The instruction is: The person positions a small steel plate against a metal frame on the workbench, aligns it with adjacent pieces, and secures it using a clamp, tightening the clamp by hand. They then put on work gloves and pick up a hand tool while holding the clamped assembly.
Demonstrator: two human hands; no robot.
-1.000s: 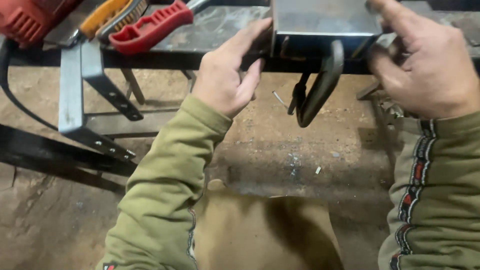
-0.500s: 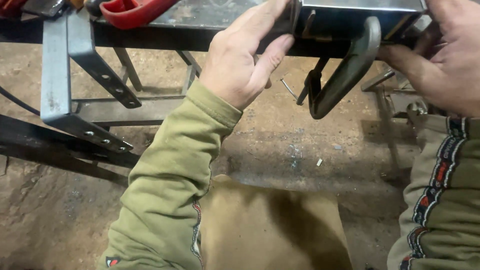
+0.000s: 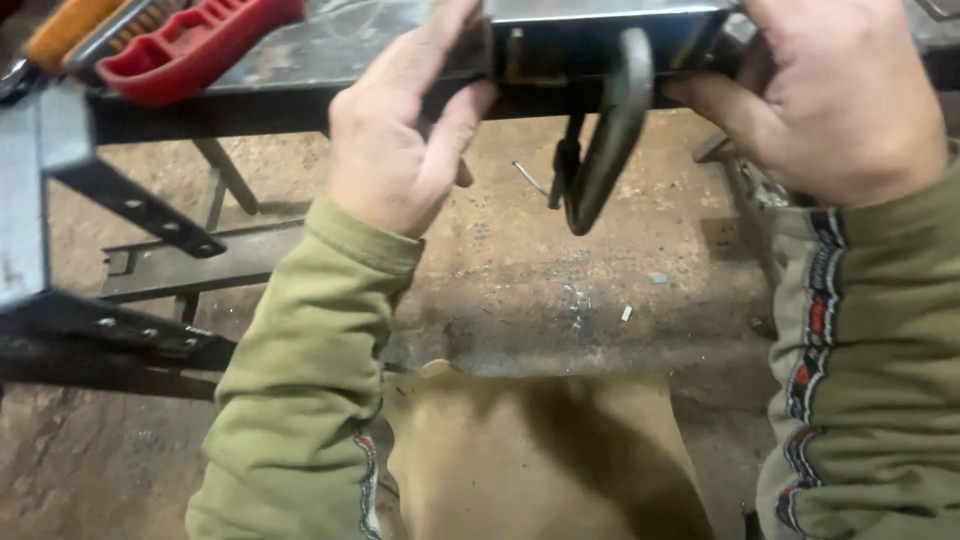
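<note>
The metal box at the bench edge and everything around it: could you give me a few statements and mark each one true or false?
1. Both hands touch the metal box. True: the left hand grips its left end, the right hand its right.
2. A clamp hangs below the box. True.
3. A blue tool lies on the bench. False: the tool there is red.
4. The sleeves are black. False: the sleeves are olive green.
5. The floor is clean tile. False: the floor is dirty, with small scraps.
</note>
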